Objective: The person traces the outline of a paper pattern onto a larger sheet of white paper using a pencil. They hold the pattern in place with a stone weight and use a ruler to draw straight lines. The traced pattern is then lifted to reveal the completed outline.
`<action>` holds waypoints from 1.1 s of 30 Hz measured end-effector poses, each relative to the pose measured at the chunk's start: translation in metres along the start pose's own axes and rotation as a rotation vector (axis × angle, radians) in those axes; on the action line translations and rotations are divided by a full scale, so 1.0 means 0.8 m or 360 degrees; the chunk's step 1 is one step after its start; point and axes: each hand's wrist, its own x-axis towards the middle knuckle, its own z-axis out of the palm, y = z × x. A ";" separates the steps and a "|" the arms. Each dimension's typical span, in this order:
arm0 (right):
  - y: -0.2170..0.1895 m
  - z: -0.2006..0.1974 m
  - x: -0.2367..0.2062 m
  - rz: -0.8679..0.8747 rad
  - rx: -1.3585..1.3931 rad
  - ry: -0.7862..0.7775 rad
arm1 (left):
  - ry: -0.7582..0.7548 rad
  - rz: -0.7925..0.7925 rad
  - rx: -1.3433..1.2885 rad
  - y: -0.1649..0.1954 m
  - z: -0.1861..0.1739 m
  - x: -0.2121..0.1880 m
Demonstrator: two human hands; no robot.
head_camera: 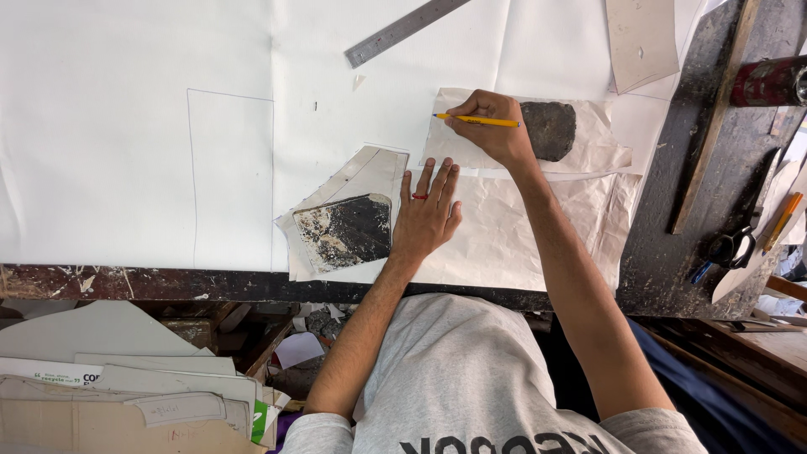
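Seen from above, a person leans over a workbench covered in white paper. The right hand (492, 126), in the upper middle of the frame, is closed around a yellow pencil (477, 120), tip pointing left onto a crumpled paper piece (588, 143), apparently to mark it. A dark grey patch (548, 129) lies on that piece just beside the hand. The left hand (429, 214), at centre, lies flat with fingers spread on a larger paper sheet (521, 235), likely to steady it. A metal ruler (403, 29) rests at the top; scissors (730, 248) sit at the right edge
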 end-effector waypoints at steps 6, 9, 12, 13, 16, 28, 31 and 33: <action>-0.004 -0.002 0.003 0.0035 0.0006 -0.0013 | 0.0002 0.0002 -0.0017 0.000 -0.004 0.001; -0.004 -0.002 0.005 0.0046 0.0014 -0.0002 | -0.0010 0.0009 -0.0009 0.001 -0.005 0.001; -0.005 -0.002 0.006 0.0017 0.0005 0.0007 | -0.0022 0.0008 0.0005 0.001 -0.004 0.001; -0.005 -0.002 0.007 -0.0001 -0.0003 0.0002 | -0.0011 0.0009 0.0003 0.001 -0.003 0.001; -0.006 -0.002 0.008 0.0019 0.0026 0.0062 | -0.0002 0.0013 -0.0010 0.000 0.000 0.002; -0.012 -0.005 0.015 -0.0013 0.0090 0.0088 | -0.0012 0.0009 -0.0003 0.001 -0.001 -0.001; -0.015 -0.006 0.016 0.0013 0.0040 0.0071 | -0.0023 0.0005 0.0003 0.000 -0.002 0.000; -0.017 -0.005 0.016 0.0060 0.0013 0.0093 | -0.0025 0.0009 0.0009 0.001 -0.002 0.000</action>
